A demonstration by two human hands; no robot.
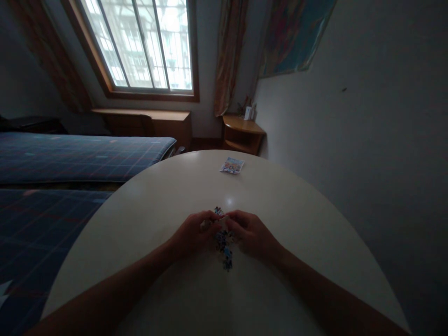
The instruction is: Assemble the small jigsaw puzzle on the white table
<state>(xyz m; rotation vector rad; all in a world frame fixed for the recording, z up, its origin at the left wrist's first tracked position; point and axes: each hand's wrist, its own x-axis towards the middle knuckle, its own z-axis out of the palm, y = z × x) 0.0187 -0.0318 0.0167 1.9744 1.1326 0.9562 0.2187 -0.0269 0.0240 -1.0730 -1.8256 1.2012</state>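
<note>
My left hand (194, 232) and my right hand (250, 234) meet over the middle of a round white table (168, 196). Both have their fingers curled and pinched together around small jigsaw puzzle pieces (220, 212) held between the fingertips. A small heap of loose blue puzzle pieces (224, 247) lies on the table between and just below the two hands. What exactly each fingertip grips is partly hidden in the dim light.
A small colourful printed card (232, 165) lies at the table's far side. A bed with a blue checked cover (70, 156) stands to the left. A wooden corner shelf (243, 133) and a low cabinet (147, 122) sit under the window; a wall rises on the right.
</note>
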